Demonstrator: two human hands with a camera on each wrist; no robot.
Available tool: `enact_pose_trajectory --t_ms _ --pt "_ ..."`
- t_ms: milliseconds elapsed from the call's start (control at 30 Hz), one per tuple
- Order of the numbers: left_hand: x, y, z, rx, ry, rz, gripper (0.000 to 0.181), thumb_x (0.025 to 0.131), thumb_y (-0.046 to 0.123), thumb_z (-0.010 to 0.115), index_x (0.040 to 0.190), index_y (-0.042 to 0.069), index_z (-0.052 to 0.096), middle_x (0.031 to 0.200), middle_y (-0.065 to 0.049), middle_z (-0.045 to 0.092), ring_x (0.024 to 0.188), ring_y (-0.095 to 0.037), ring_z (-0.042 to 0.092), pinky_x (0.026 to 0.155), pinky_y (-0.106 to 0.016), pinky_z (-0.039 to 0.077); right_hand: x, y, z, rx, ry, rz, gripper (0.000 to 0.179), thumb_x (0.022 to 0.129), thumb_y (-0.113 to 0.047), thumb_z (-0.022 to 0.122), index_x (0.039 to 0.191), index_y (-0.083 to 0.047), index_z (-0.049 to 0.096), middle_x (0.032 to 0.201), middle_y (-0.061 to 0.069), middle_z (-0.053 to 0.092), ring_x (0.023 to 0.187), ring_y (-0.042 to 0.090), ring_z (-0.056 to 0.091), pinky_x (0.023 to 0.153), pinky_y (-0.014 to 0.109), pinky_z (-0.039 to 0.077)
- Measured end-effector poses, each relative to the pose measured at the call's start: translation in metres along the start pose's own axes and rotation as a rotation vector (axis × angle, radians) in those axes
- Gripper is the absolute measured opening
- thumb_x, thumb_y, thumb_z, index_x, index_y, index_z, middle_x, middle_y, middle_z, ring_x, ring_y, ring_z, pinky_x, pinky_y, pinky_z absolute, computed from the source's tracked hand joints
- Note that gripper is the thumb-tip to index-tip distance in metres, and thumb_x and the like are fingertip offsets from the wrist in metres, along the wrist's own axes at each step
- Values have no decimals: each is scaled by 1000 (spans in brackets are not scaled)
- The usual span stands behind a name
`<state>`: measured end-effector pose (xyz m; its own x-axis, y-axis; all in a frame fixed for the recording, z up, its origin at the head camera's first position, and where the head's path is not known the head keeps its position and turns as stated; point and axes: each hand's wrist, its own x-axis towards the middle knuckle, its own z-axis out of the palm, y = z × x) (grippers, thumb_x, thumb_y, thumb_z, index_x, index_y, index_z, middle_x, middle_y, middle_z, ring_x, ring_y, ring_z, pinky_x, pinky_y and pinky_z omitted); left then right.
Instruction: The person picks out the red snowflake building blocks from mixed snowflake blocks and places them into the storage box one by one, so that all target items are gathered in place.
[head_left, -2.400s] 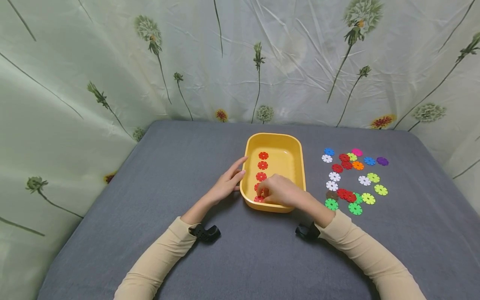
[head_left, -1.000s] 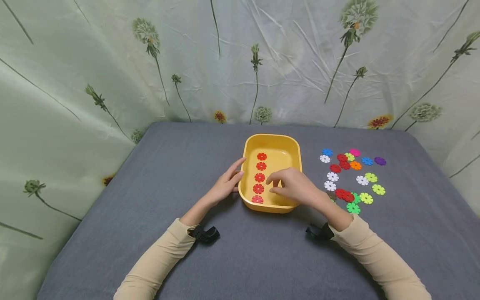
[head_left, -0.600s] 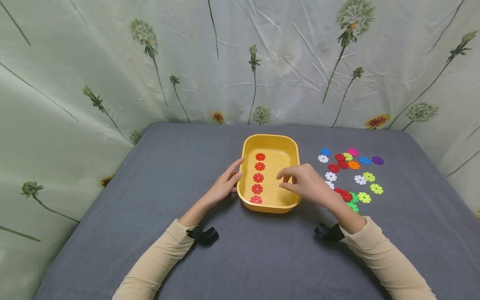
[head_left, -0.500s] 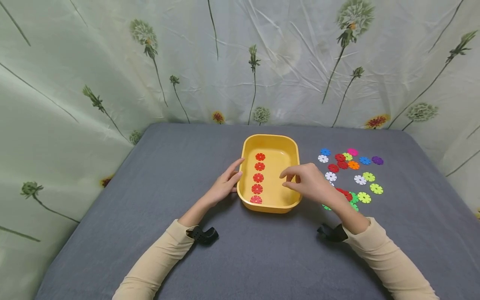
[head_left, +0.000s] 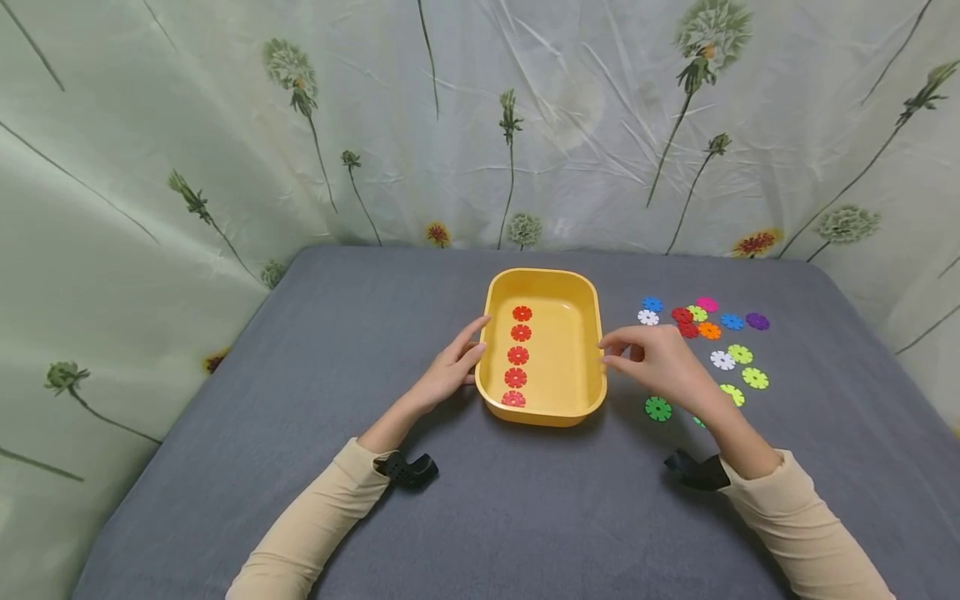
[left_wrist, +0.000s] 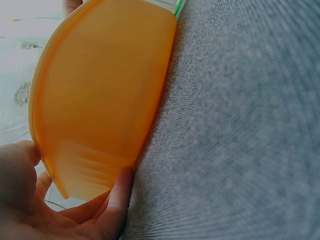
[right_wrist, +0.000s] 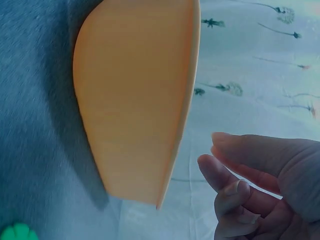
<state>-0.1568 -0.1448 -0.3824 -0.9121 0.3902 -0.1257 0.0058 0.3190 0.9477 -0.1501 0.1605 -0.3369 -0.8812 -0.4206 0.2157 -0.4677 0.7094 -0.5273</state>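
Observation:
A yellow plastic basin (head_left: 558, 367) stands in the middle of the table. Several red notched plastic discs (head_left: 517, 355) lie flat in a column along its left side. My left hand (head_left: 447, 371) holds the basin's left wall; the left wrist view shows a finger pressed low on the outer wall (left_wrist: 100, 90) and the thumb at the rim. By the right rim hovers my right hand (head_left: 660, 358), fingers loosely bent, with nothing between thumb and fingertips. In the right wrist view the right hand (right_wrist: 250, 185) is apart from the basin (right_wrist: 135, 100).
Right of the basin, loose notched discs in several colours lie scattered, among them a green disc (head_left: 658, 408), a purple disc (head_left: 757, 322) and an orange disc (head_left: 708, 331). My right hand and forearm cover some of them. A flower-print curtain (head_left: 420, 125) hangs behind the grey cloth-covered table (head_left: 375, 317).
My right hand has left the nearest red disc in the basin and moved right, out past the rim towards the loose discs. The left hand stays on the basin.

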Motion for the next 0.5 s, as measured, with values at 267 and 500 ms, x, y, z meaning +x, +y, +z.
enact_pose_trajectory --t_ms 267,500 --pt "0 1 0 -6 8 2 52 102 23 36 151 23 17 143 -25 40 122 -37 53 91 -39 53 -11 11 -11 -35 49 -3 14 80 -7 72 94 -10 72 79 3 69 56 5 45 49 18 41" --pt "-1 1 1 4 12 0 52 102 24 36 151 25 18 142 -25 41 121 -36 54 91 -39 54 -20 25 -16 -72 78 11 13 78 -7 73 91 -9 72 79 4 70 54 0 43 46 19 38"
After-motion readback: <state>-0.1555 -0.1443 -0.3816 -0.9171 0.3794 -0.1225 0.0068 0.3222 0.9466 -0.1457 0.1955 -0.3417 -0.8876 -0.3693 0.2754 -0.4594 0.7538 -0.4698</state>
